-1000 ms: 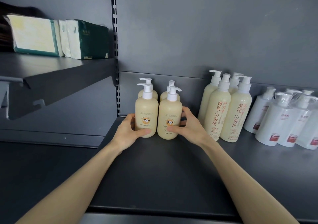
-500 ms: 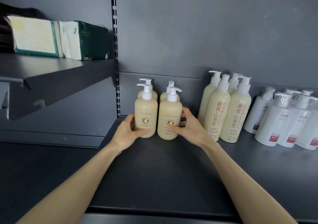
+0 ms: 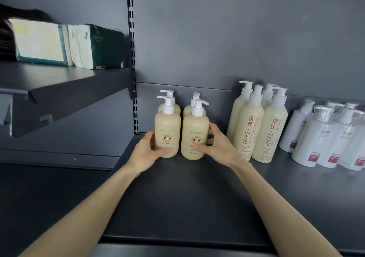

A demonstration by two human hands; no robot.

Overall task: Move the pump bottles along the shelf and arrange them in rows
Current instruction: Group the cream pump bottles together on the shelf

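Two short cream pump bottles with cow labels stand side by side at the left of the dark shelf [image 3: 177, 207], with two more like them right behind. My left hand [image 3: 147, 152] grips the front left bottle [image 3: 167, 130] low down, thumb across its front. My right hand [image 3: 215, 148] grips the front right bottle [image 3: 194, 136], thumb on its label. A small gap separates these two bottles.
Several taller cream pump bottles with red characters [image 3: 256, 126] stand to the right. Beyond them are several white bottles with red labels [image 3: 324, 138]. A higher shelf [image 3: 65, 86] at left carries green tissue packs [image 3: 65, 43]. A slotted upright [image 3: 132, 59] runs behind.
The two front bottles have shifted slightly left and apart, opening a small gap between them. Both hands keep their hold.
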